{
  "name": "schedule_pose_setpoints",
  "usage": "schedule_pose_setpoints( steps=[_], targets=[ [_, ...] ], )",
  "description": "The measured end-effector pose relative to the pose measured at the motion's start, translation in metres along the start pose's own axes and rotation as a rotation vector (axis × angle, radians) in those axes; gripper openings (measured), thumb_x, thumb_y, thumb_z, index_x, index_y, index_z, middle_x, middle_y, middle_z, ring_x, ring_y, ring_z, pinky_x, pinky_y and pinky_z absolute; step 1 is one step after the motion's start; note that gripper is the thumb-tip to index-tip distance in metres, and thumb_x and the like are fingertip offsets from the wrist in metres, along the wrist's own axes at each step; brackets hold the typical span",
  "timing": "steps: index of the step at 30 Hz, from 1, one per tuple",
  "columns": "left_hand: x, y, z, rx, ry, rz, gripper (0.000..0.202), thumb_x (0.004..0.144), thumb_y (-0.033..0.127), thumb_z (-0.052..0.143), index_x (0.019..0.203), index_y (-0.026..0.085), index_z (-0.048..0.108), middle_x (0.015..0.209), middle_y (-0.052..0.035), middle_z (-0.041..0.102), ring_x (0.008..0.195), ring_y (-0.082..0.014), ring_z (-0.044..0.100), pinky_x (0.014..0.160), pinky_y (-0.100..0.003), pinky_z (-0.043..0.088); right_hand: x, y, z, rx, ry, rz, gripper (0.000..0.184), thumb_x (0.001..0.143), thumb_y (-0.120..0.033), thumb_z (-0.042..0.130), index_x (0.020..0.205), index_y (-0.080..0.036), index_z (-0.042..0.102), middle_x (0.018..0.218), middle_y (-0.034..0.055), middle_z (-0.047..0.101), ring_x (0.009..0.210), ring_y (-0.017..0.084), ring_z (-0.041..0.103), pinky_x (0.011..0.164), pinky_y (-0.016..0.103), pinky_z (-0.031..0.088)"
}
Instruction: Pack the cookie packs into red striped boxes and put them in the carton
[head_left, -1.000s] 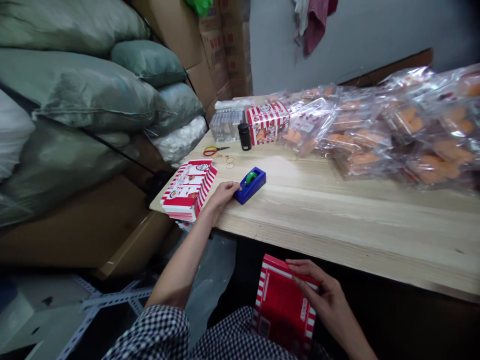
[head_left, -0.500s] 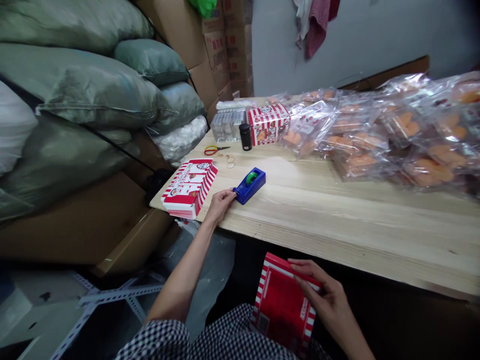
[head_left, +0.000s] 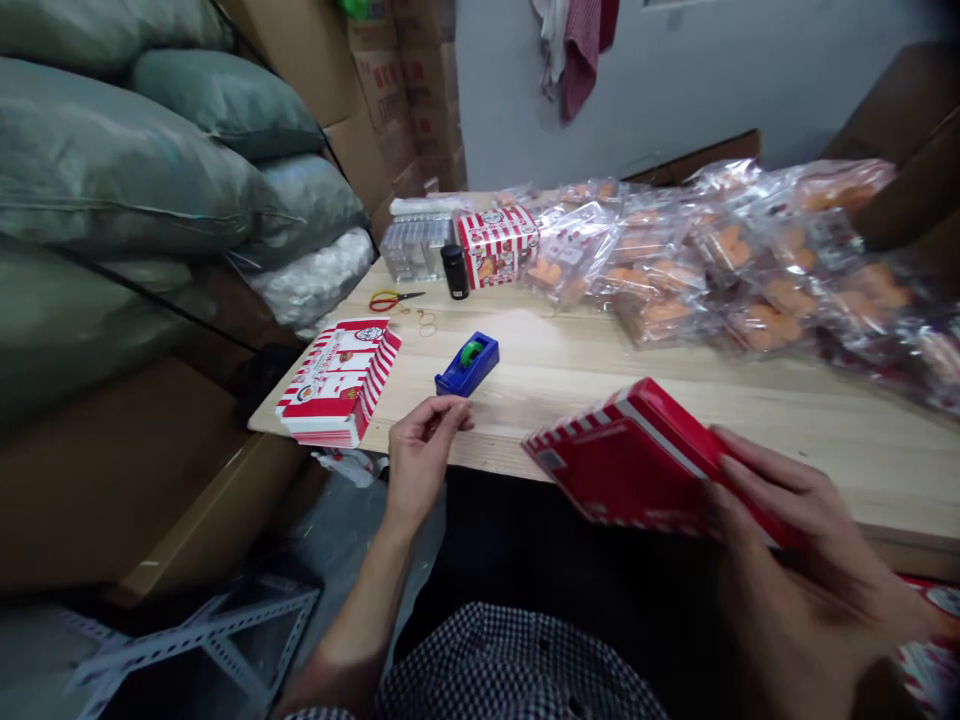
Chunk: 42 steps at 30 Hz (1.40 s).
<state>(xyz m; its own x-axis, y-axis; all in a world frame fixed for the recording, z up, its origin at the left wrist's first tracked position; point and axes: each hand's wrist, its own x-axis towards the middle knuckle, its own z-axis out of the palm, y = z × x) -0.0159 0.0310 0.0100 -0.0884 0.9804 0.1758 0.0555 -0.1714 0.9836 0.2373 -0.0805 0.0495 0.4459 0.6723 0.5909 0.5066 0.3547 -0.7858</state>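
Note:
My right hand [head_left: 802, 540] grips a red carton [head_left: 637, 465] with striped edges, closed around its right end. The carton is tilted in front of the table's near edge. My left hand [head_left: 424, 445] is pinched, thumb against fingers, just in front of a blue tape dispenser [head_left: 469, 366] with a green core. Whatever sits between those fingertips is too small to make out. To the left of the dispenser lies a stack of flat red-and-white cartons [head_left: 337, 380].
Scissors [head_left: 390, 299], rubber bands [head_left: 426, 322] and a black bottle [head_left: 454, 273] lie on the wooden table [head_left: 540, 385]. Behind stand a striped box [head_left: 499, 246] and clear plastic cases [head_left: 416, 248]. Plastic-wrapped orange items [head_left: 660, 270] are heaped at right. Large sacks [head_left: 112, 170] pile up at left.
My left hand has drawn back from the dispenser toward me, still pinched. My right hand has raised the red carton from my lap toward the table and tilted it. The view has shifted right.

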Motion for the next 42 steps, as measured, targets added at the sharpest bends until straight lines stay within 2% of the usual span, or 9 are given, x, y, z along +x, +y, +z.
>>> schedule_pose_setpoints(
  steps=[6,9,12,21,27,32,35,37,42],
  targets=[
    [-0.043,0.065,0.058,-0.238,-0.200,-0.019,0.013,0.086,0.024,0.072,0.098,0.023,0.077,0.078,0.0005,0.071,0.069,-0.0105,0.065,0.071,-0.022,0.055,-0.001,0.028,0.037,-0.013,-0.192,-0.191,0.034,0.090,-0.008,0.062,0.115,-0.028,0.072,0.123,0.0070,0.069,0.108,0.025,0.068,0.088,0.045,0.059],
    [-0.045,0.063,0.077,-0.394,-0.254,-0.131,0.062,0.083,0.023,0.076,0.140,0.032,0.053,0.078,0.0024,0.070,0.069,-0.0115,0.066,0.071,-0.025,0.058,-0.011,0.033,0.043,-0.013,-0.236,-0.151,0.036,0.091,-0.010,0.061,0.121,-0.030,0.068,0.126,0.0071,0.068,0.114,0.026,0.066,0.093,0.046,0.059],
    [-0.040,0.052,0.088,-0.482,-0.249,-0.248,0.093,0.080,0.022,0.078,0.155,0.032,0.024,0.075,0.0027,0.070,0.067,-0.0125,0.066,0.071,-0.026,0.058,-0.017,0.031,0.044,-0.012,-0.222,-0.065,0.052,0.091,-0.012,0.062,0.138,-0.034,0.053,0.130,0.0064,0.066,0.118,0.027,0.065,0.098,0.050,0.057],
    [-0.031,0.031,0.089,-0.419,-0.261,-0.343,0.080,0.079,0.034,0.079,0.146,0.026,0.036,0.078,-0.0009,0.072,0.066,-0.0158,0.068,0.072,-0.031,0.055,0.000,0.025,0.042,-0.047,-0.419,-0.127,0.049,0.096,-0.010,0.054,0.136,-0.039,0.058,0.133,0.0054,0.061,0.121,0.024,0.060,0.098,0.047,0.056],
    [-0.007,0.009,0.078,0.033,-0.158,-0.022,0.075,0.062,0.034,0.091,0.130,0.028,0.059,0.090,0.0005,0.060,0.065,-0.0094,0.049,0.057,-0.021,0.041,0.007,0.020,0.040,0.021,-0.409,-0.063,0.042,0.096,-0.011,0.057,0.127,-0.038,0.066,0.126,0.0036,0.065,0.116,0.022,0.063,0.098,0.043,0.056],
    [0.001,0.013,0.062,0.081,-0.485,0.078,0.034,0.078,0.031,0.079,0.111,0.026,0.071,0.095,-0.0025,0.066,0.062,-0.0106,0.050,0.057,-0.024,0.043,0.001,0.019,0.024,0.131,-0.393,0.086,0.033,0.094,-0.018,0.061,0.122,-0.035,0.069,0.128,0.0043,0.066,0.123,0.025,0.060,0.108,0.050,0.048],
    [-0.016,0.026,0.056,0.200,-0.506,0.260,0.025,0.085,0.022,0.072,0.110,0.026,0.071,0.094,-0.0024,0.070,0.070,-0.0138,0.061,0.062,-0.026,0.049,-0.013,0.023,0.003,0.212,-0.208,0.297,0.059,0.090,-0.032,0.069,0.145,-0.034,0.048,0.144,0.0076,0.056,0.139,0.028,0.047,0.117,0.055,0.037],
    [-0.034,0.030,0.056,0.257,-0.470,0.486,0.032,0.087,0.013,0.067,0.116,0.028,0.069,0.110,-0.0042,0.072,0.091,-0.0181,0.068,0.077,-0.029,0.056,-0.025,0.024,-0.012,0.307,-0.101,0.478,0.069,0.092,-0.046,0.063,0.153,-0.033,0.033,0.149,0.0102,0.052,0.139,0.029,0.047,0.112,0.053,0.043],
    [-0.081,0.012,0.083,0.219,-0.573,0.896,0.060,0.084,-0.003,0.061,0.137,0.024,0.057,0.128,-0.0088,0.068,0.111,-0.0199,0.068,0.094,-0.032,0.058,-0.045,0.014,-0.043,0.489,-0.027,0.865,0.061,0.094,-0.056,0.055,0.147,-0.028,0.044,0.133,0.0106,0.066,0.116,0.029,0.068,0.091,0.045,0.061]
  ],
)
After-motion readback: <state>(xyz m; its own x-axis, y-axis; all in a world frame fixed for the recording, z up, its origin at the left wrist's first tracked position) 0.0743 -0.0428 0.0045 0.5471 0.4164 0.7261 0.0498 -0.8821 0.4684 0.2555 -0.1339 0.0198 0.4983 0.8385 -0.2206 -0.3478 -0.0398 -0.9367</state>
